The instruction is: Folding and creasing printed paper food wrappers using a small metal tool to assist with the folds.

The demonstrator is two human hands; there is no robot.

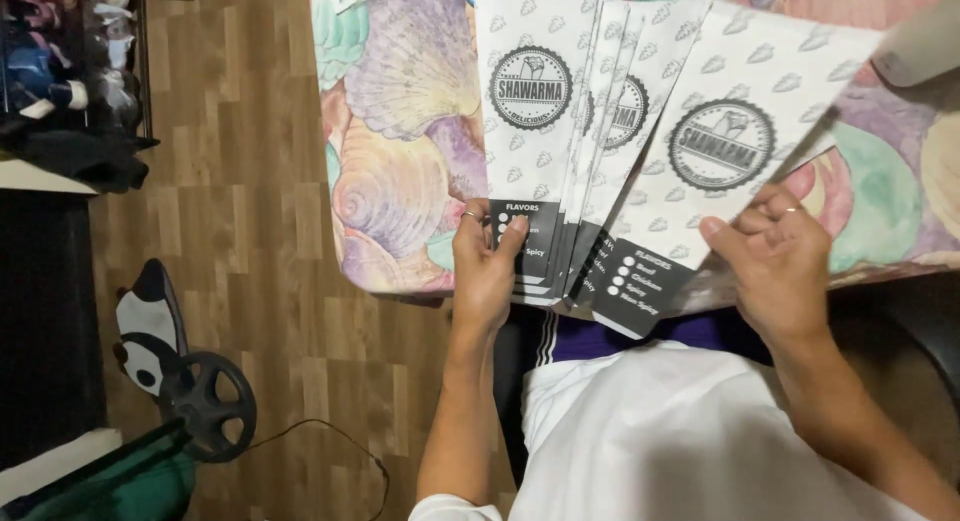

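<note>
1. Wood-plank flooring (250, 181) lay beside a bench (400, 131) covered in shell-print cloth.
2. Left hand (487, 266) pressed a fanned stack of paper bags (560, 121), thumb on top.
3. Right hand (770, 256) pinched one paper bag (730, 111) by its dark end, apparently separating it; careful single-sheet handling seemed needed.

White paper sleeves (745, 76) carry a pale grey leaf pattern, a round dark grey stamp and a black band with white dots at the near end. The table (400, 131) wears a pastel seashell print in lilac, cream, mint and pink. At nine o'clock lies brown wood-plank floor (250, 181).
</note>
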